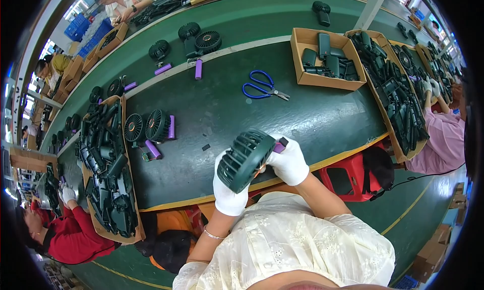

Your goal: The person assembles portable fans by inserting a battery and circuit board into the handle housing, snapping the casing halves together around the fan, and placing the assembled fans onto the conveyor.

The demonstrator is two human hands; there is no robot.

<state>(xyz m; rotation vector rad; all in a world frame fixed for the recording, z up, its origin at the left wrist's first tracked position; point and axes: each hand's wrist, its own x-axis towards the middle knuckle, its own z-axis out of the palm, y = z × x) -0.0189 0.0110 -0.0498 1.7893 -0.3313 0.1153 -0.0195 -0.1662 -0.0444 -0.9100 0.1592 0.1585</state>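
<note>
Near the front edge of the table, my left hand (228, 195) in a white glove is closed around a dark green handheld fan head (246, 158), tilted with its ribbed cage up. My right hand (292, 163), also gloved, grips a purple cylindrical battery (279, 147) close against the right side of the fan. Orange wire shows between the fan and my right fingers; most of the battery is hidden by them. Beyond my hands lie blue-handled scissors (263, 86). To the left, two fan heads (157, 125) rest beside purple batteries (153, 149).
An open carton (328, 80) of green casings stands at the back right. Long cartons of dark parts flank me at left (132, 209) and right (385, 113). More fans (207, 41) line the green belt (252, 19). Co-workers sit on both sides; a red stool (348, 181) is below the table.
</note>
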